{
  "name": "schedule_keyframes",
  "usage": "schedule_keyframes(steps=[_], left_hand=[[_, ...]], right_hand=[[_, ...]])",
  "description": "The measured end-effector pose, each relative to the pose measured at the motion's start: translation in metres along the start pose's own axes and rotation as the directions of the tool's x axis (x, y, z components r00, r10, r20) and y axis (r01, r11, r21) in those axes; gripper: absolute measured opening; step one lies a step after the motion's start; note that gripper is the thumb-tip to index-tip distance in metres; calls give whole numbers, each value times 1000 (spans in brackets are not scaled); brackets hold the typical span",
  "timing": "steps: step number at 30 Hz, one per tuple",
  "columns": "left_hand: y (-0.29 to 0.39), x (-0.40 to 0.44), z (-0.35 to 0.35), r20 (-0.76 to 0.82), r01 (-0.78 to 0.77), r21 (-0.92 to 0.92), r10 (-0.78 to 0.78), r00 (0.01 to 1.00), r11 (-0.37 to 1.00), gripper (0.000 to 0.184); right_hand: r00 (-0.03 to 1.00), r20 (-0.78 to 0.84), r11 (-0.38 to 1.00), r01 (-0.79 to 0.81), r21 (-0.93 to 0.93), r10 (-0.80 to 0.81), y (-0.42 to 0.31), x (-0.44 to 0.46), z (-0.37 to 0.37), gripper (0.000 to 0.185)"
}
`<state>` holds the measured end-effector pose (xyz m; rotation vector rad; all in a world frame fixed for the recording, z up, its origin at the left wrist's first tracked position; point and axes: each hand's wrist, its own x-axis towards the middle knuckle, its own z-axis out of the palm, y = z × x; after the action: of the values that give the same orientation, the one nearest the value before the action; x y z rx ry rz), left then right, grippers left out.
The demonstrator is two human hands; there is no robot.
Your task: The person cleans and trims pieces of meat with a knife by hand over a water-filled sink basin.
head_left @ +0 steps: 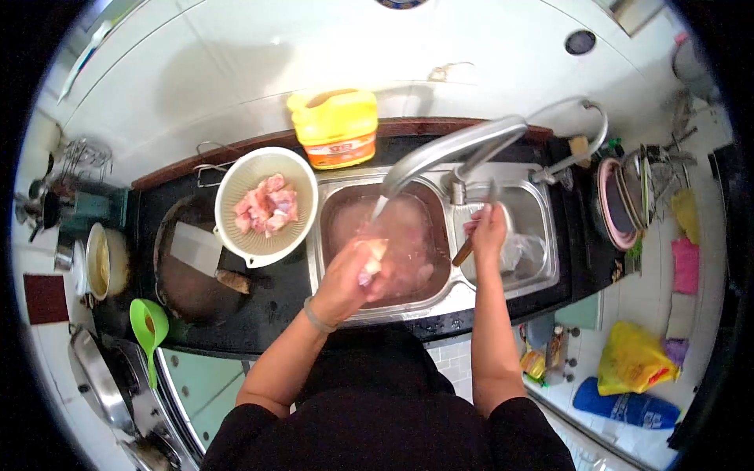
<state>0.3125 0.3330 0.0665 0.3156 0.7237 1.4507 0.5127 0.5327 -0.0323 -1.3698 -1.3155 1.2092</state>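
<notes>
White tiled wall (338, 47) bends round the far side of my kitchen, above a black stone countertop (271, 314) that holds everything within arm's reach. A stainless-steel double sink (452, 300) is set into it straight ahead of me. Its left basin (320, 251) holds cloudy pinkish water (408, 235), with pale lumps dimly visible beneath. Left of that, a dark round chopping board (196, 298) lies flat, a broad enough rest for the wooden-handled steel cleaver (196, 247) across it. Between board and basin stands a round white plastic colander (243, 173) with pink raw meat chunks (267, 206) inside; I judge its place suits a short reach, and its slotted wall lets drips out. A bright yellow plastic jug (336, 129) stands against the far wall, out of my way. An arched silver tap (455, 145) points into the left basin. My left hand (349, 275), fingers curled, grips a pale yellow-pink piece of meat (375, 250) below the spout, likely so splashes stay in the basin. Over the right basin (543, 228), my right hand (488, 229) is closed round what looks like a brown-handled knife (463, 253), kept apart from the other hand, perhaps for safety.
</notes>
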Motion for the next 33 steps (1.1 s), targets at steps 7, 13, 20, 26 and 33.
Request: schedule_keyframes(steps=[7,13,20,26,33], left_hand=[[-4,-1,25,-117,-15,54,21,993,998,25],[-10,-5,32,-138,-61,185,88,987,981,25],[-7,-8,43,-247,-104,290,179,952,951,20],[-8,-6,42,-243,-108,379,211,947,919,22],[-1,-5,27,-186,-60,363,135,973,930,26]], right_hand=[[673,469,617,730,-295,-572,-109,-133,13,11],[601,592,494,793,-356,-537,-119,-141,17,10],[656,428,529,755,-387,-622,-128,-150,24,15],[814,266,645,575,-504,-517,-76,-102,21,8],[902,21,723,-360,590,432,9,8,-14,13]])
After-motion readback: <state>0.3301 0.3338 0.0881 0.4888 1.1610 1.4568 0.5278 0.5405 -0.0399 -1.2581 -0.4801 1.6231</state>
